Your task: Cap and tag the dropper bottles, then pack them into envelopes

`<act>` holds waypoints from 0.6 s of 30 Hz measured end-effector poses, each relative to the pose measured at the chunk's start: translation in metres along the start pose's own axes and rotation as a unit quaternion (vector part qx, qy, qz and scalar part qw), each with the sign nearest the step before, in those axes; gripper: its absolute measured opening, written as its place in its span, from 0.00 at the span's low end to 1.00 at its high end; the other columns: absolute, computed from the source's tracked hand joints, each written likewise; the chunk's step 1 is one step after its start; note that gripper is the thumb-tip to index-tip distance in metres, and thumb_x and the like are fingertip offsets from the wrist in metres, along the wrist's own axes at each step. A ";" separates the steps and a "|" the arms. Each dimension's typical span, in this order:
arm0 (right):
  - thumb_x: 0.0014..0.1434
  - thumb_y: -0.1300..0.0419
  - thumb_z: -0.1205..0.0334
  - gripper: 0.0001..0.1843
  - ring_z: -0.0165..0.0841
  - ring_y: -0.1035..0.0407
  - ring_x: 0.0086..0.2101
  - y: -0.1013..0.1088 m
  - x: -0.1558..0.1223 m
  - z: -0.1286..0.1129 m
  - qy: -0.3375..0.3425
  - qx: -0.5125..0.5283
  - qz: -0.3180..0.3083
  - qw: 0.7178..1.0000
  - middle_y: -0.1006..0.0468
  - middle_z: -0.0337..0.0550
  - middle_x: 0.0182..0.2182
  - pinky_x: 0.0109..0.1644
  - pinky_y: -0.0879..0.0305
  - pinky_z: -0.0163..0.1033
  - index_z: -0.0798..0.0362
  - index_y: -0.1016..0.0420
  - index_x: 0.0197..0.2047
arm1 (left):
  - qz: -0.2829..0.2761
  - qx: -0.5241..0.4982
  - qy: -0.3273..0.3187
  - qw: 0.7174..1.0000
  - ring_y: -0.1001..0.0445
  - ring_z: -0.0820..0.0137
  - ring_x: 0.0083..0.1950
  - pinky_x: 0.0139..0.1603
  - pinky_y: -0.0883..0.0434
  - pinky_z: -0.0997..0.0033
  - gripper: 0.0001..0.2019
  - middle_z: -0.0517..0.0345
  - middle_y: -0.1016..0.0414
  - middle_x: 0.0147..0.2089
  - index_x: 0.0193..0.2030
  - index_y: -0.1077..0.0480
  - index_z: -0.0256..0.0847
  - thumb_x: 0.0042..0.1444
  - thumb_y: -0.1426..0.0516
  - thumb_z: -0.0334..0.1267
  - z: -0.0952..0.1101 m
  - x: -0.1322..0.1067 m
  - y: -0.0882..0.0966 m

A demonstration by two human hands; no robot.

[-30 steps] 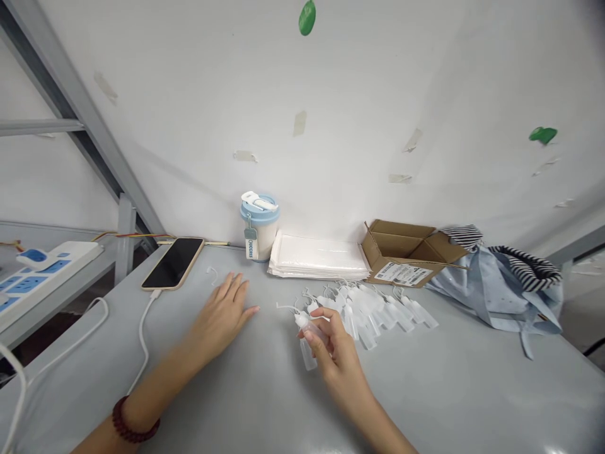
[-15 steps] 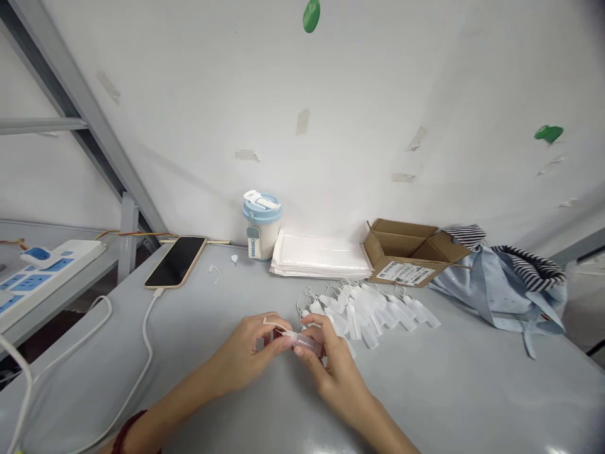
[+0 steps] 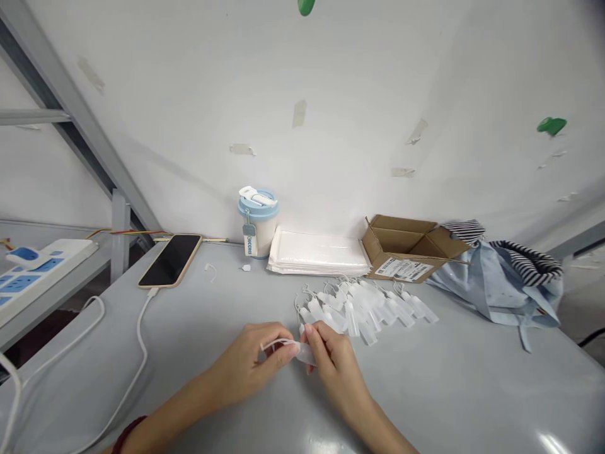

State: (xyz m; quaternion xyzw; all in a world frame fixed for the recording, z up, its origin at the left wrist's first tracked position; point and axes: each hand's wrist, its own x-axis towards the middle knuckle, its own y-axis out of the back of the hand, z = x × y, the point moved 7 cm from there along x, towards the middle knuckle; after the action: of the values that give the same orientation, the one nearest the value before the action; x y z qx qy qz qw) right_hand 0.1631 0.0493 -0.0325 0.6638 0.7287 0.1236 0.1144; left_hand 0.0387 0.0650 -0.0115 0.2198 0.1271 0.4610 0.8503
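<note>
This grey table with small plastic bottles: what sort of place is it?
Probably a small packing workspace: a pile of small translucent plastic bottles on a grey table, a stack of white flat bags, and an open labelled cardboard box.

Small packing workstn, gray metal bench (image 3: 449, 378), cardbd box (image 3: 401, 249), power strip (image 3: 42, 268), taped white wall (image 3: 189, 113)

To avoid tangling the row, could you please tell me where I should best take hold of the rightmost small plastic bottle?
Pinch the rightmost small plastic bottle across its smooth body, coming from the front right. It lies at the row's end with that side free, and its thin hooked tip points back among the others.
</note>
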 end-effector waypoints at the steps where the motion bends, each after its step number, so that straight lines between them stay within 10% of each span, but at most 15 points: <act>1: 0.66 0.55 0.49 0.22 0.28 0.39 0.19 0.000 -0.001 -0.001 0.011 -0.015 -0.003 1.000 0.37 0.34 0.16 0.25 0.43 0.32 0.53 0.34 0.27 | -0.010 0.007 -0.001 1.000 0.39 0.74 0.27 0.28 0.40 0.76 0.15 0.64 0.36 0.25 0.28 0.33 0.39 0.61 0.51 0.44 0.000 0.000 -0.002; 10: 0.67 0.56 0.61 0.15 0.33 0.36 0.28 -0.005 -0.009 -0.022 0.207 -0.154 -0.013 0.966 0.30 0.44 0.30 0.32 0.42 0.36 0.56 0.31 0.43 | 0.002 -0.057 0.098 0.993 0.49 0.76 0.21 0.22 0.47 0.75 0.20 0.69 0.51 0.19 0.22 0.46 0.42 0.61 0.54 0.50 -0.014 -0.001 0.001; 18: 0.63 0.52 0.46 0.24 0.25 0.51 0.19 -0.009 0.001 -0.002 -0.028 0.069 -0.133 0.988 0.46 0.31 0.17 0.23 0.53 0.32 0.52 0.43 0.21 | 0.008 0.082 -0.047 0.995 0.37 0.72 0.27 0.29 0.39 0.75 0.14 0.63 0.35 0.26 0.32 0.34 0.40 0.63 0.54 0.43 -0.004 -0.004 0.000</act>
State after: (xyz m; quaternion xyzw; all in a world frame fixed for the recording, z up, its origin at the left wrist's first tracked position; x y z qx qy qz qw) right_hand 0.1540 0.0495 -0.0330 0.5705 0.8138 0.0384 0.1039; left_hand 0.0351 0.0629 -0.0151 0.3114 0.1227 0.4449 0.8307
